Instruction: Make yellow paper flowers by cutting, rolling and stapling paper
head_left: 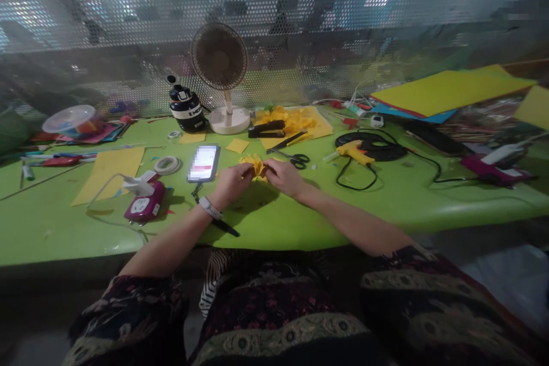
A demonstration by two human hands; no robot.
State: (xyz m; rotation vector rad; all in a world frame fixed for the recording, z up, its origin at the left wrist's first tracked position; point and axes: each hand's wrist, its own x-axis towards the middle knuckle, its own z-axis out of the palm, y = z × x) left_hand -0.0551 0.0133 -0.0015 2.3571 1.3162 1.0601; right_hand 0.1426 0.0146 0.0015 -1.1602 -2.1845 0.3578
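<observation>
Between my two hands is a yellow paper flower (258,167) with ruffled, fringed edges, held just over the green table. My left hand (234,182) pinches its left side, fingers closed. On the opposite side my right hand (285,177) grips it with closed fingers too; the fingertips are partly hidden by the paper. Black scissors (299,160) lie open just beyond my right hand. A small yellow paper square (237,145) rests behind the flower. To the left of it lies a lit phone (203,163).
Behind are a black stapler (266,128), yellow paper pieces (295,120), a fan (229,120) and a bottle (187,111). A yellow glue gun (355,152) with its cord lies right. At left are a tape roll (167,165) and a purple power socket (146,205).
</observation>
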